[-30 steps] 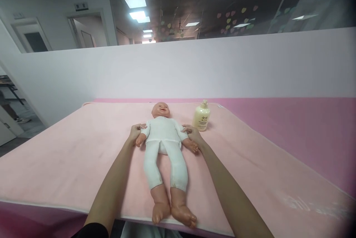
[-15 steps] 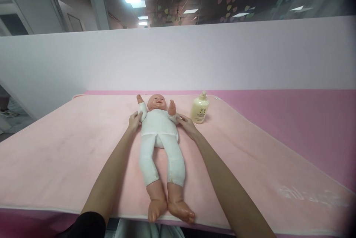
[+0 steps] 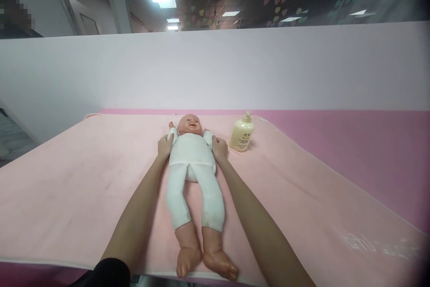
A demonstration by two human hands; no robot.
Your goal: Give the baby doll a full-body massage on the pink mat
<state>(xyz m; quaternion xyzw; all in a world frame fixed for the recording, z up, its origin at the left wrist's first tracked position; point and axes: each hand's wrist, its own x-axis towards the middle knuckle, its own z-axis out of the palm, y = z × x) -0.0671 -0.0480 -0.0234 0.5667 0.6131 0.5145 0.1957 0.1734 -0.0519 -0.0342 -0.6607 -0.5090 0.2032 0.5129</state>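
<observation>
One pink blanket point(image 3: 83, 179) covers the surface, with one doll point(image 3: 191, 161) lying on it, one bottle point(image 3: 242, 133) standing on it, and two hands at work. The blanket spreads wide on every side of the fingers and runs under both forearms.

The doll lies on its back, feet toward the person, bald head at the far end. It wears a white one-piece suit; the bare plastic feet stick out at the near edge of the blanket. Its sleeved arms are raised beside the head, and its chest lies between the two sets of fingers.

Both of the person's arms stretch straight forward, one along each side of the doll's legs. The left hand point(image 3: 164, 146) is curled around the doll's upper arm at the shoulder, gripping it. The right hand point(image 3: 219, 148) grips the other upper arm in the same way, fingers wrapped on the white sleeve.

The cream pump bottle stands upright just beyond and to the right of the right hand's fingers, not touching them.
</observation>
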